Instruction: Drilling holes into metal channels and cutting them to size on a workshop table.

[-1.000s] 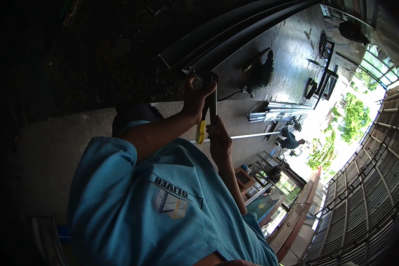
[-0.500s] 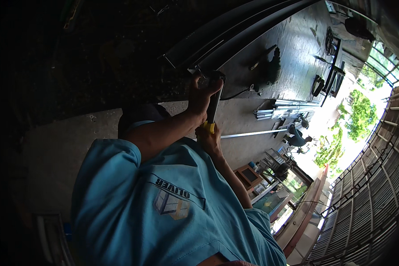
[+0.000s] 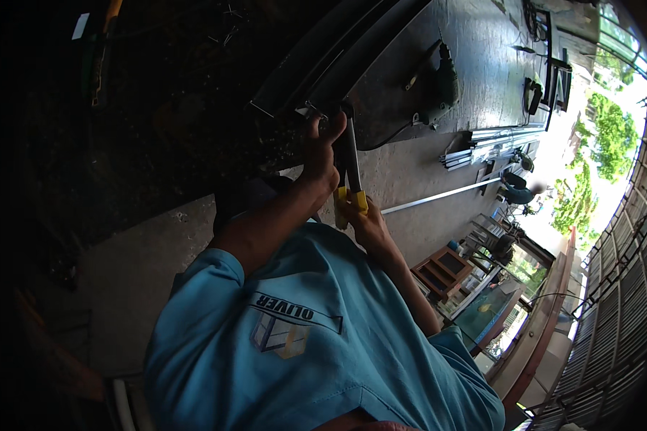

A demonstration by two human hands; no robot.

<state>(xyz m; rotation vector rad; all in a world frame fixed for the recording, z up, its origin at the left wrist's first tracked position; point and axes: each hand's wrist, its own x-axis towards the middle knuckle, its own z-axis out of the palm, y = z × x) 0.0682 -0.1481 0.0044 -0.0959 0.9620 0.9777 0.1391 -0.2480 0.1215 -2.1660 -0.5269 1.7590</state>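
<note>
Daylight comes in at the far right of a dim workshop, where a person in dark clothing (image 3: 517, 190) sits low beyond a bundle of metal bars (image 3: 485, 146) on the concrete floor (image 3: 144, 251). Across the far side runs a dark table (image 3: 482, 68), carrying a corded drill (image 3: 444, 85) on the right and long dark channel profiles (image 3: 370, 54) that reach from the near edge toward the far side.

At their near ends is the two-handled tool (image 3: 352, 154), its head by the profile and its yellow grips toward the wearer. The right hand (image 3: 366, 224) is wrapped about those grips, which stand slightly apart. The left hand (image 3: 320, 154) has thumb and forefinger spread beside the tool's head; whether it pinches the profile end, I cannot tell.

The step in hand appears to be working the tool on that end; the next move probably calls for steadying the head while squeezing the grips together.
</note>
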